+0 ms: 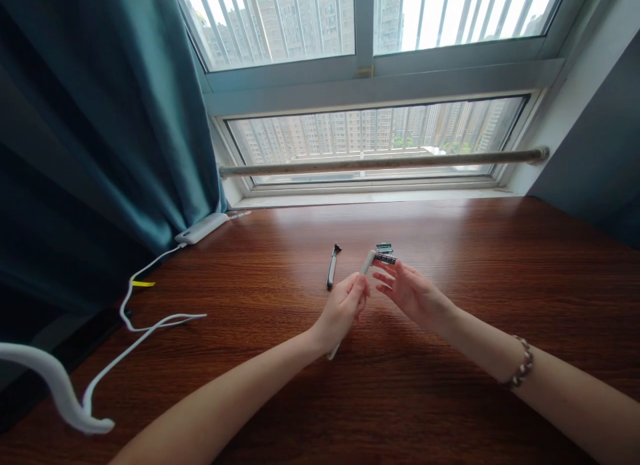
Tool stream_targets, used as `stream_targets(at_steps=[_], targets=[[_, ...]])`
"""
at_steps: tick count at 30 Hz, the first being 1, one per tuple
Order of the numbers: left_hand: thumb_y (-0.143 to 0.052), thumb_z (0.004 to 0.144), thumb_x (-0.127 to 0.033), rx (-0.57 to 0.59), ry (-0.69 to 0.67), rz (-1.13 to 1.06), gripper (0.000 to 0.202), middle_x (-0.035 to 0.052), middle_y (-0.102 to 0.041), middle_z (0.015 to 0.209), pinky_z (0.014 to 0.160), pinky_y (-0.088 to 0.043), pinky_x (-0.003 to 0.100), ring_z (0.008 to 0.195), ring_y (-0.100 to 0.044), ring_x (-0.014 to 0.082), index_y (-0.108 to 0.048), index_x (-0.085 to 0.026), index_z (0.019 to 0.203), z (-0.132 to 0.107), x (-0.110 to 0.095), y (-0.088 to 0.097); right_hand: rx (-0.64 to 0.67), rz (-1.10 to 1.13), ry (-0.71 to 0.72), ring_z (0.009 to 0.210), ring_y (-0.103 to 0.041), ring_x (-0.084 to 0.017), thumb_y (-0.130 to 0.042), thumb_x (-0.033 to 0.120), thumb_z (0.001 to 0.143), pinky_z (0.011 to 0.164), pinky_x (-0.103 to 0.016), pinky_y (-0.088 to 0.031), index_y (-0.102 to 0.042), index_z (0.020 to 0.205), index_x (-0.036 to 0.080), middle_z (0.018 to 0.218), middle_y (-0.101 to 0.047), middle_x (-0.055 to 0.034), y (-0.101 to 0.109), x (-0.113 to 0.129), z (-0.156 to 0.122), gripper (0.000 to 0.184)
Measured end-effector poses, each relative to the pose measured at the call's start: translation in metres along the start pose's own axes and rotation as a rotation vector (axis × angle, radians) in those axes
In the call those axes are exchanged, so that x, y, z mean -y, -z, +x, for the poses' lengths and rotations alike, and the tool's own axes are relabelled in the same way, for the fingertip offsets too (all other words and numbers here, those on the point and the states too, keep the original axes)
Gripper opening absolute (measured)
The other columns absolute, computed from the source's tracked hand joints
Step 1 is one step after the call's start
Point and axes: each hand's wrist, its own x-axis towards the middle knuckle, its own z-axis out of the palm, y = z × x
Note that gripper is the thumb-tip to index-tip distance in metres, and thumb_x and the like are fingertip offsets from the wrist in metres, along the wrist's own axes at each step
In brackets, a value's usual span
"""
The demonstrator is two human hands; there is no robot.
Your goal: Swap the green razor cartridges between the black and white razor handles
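White razor handle (367,262) stands tilted in the left hand (343,312), whose fingers (357,288) are closed around its lower shaft. The right hand (410,292) pinches a dark blade cartridge (386,258) at the handle's top end, its other fingers (387,278) loosely spread. The cartridge meets the head, but I cannot tell whether it is locked on, so the fitting looks partway done. Just beyond the right fingertips a small green cartridge tray (384,247) lies on the counter (450,385); its contents are too small to tell. A dark razor handle (331,268) lies just left of the left fingers.
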Motion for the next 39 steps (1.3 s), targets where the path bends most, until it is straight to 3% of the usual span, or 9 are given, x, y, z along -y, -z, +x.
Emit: stream_targets(at_steps=[6, 10, 14, 18, 23, 26, 31, 35, 39], targets=[[-0.033, 0.085, -0.048, 0.029, 0.025, -0.049, 0.036, -0.0082, -0.028, 0.044, 0.038, -0.028, 0.017, 0.036, -0.024, 0.0047, -0.040, -0.016, 0.070, -0.0011, 0.0012, -0.0014, 0.024, -0.018, -0.002, 0.099, -0.052, -0.019, -0.058, 0.046, 0.075, 0.085, -0.036, -0.042, -0.062, 0.098, 0.028, 0.120, -0.052, -0.0026, 0.0015, -0.0009, 0.0006, 0.029], [-0.032, 0.086, -0.046, -0.020, 0.002, -0.036, 0.035, -0.0081, -0.027, 0.043, 0.038, -0.028, 0.017, 0.036, -0.024, 0.0049, -0.041, -0.016, 0.071, -0.0015, 0.0016, -0.0019, 0.039, 0.021, 0.008, 0.096, -0.054, -0.017, -0.057, 0.044, 0.076, 0.083, -0.033, -0.043, -0.063, 0.096, 0.028, 0.118, -0.053, -0.0019, -0.0001, 0.0002, 0.0000, 0.026], [-0.033, 0.086, -0.046, 0.026, -0.010, -0.049, 0.035, -0.0080, -0.027, 0.043, 0.037, -0.027, 0.018, 0.037, -0.023, 0.0052, -0.041, -0.016, 0.070, -0.0010, 0.0024, -0.0020, 0.055, -0.012, 0.013, 0.099, -0.053, -0.019, -0.058, 0.045, 0.076, 0.086, -0.036, -0.042, -0.062, 0.097, 0.027, 0.119, -0.052, -0.0033, -0.0012, 0.0006, -0.0008, 0.028], [-0.033, 0.085, -0.049, -0.032, -0.031, -0.024, 0.037, -0.0079, -0.027, 0.043, 0.039, -0.028, 0.019, 0.037, -0.025, 0.0055, -0.040, -0.016, 0.070, -0.0017, 0.0040, -0.0023, 0.042, -0.025, 0.017, 0.096, -0.054, -0.019, -0.059, 0.045, 0.075, 0.084, -0.036, -0.043, -0.063, 0.095, 0.027, 0.118, -0.054, -0.0033, -0.0014, 0.0004, -0.0019, 0.028], [-0.035, 0.085, -0.047, 0.056, -0.034, -0.009, 0.036, -0.0068, -0.031, 0.043, 0.039, -0.023, 0.019, 0.037, -0.026, 0.0055, -0.042, -0.016, 0.070, -0.0024, 0.0043, -0.0027, 0.094, -0.055, 0.032, 0.101, -0.051, -0.019, -0.056, 0.044, 0.077, 0.087, -0.037, -0.041, -0.062, 0.099, 0.028, 0.119, -0.052, -0.0030, 0.0016, -0.0016, -0.0018, 0.027], [-0.034, 0.084, -0.049, -0.022, -0.036, -0.007, 0.037, -0.0071, -0.030, 0.042, 0.040, -0.024, 0.020, 0.037, -0.026, 0.0060, -0.041, -0.016, 0.069, -0.0031, 0.0031, -0.0025, 0.058, -0.069, 0.042, 0.096, -0.054, -0.019, -0.059, 0.044, 0.075, 0.086, -0.038, -0.041, -0.063, 0.095, 0.029, 0.113, -0.057, -0.0024, 0.0034, -0.0031, -0.0016, 0.025], [-0.036, 0.084, -0.050, 0.090, -0.014, 0.008, 0.038, -0.0060, -0.032, 0.043, 0.041, -0.023, 0.021, 0.039, -0.028, 0.0058, -0.043, -0.015, 0.069, -0.0059, 0.0014, -0.0033, 0.098, -0.088, 0.000, 0.095, -0.053, -0.018, -0.059, 0.043, 0.075, 0.084, -0.035, -0.042, -0.061, 0.103, 0.027, 0.106, -0.059, -0.0046, 0.0035, -0.0036, -0.0020, 0.032], [-0.035, 0.085, -0.047, 0.013, -0.024, 0.007, 0.037, -0.0066, -0.030, 0.042, 0.041, -0.021, 0.021, 0.038, -0.025, 0.0056, -0.042, -0.015, 0.068, -0.0058, 0.0013, -0.0032, 0.060, -0.017, -0.001, 0.089, -0.055, -0.016, -0.063, 0.038, 0.072, 0.084, -0.034, -0.041, -0.064, 0.096, 0.028, 0.095, -0.062, -0.0020, 0.0045, -0.0043, -0.0014, 0.026], [-0.036, 0.084, -0.049, 0.093, -0.012, -0.033, 0.037, -0.0065, -0.030, 0.042, 0.040, -0.021, 0.021, 0.038, -0.026, 0.0059, -0.043, -0.016, 0.069, -0.0056, 0.0016, -0.0029, 0.082, -0.036, -0.019, 0.088, -0.055, -0.017, -0.062, 0.039, 0.073, 0.080, -0.033, -0.042, -0.063, 0.098, 0.026, 0.095, -0.062, -0.0034, 0.0048, -0.0045, -0.0014, 0.029]])
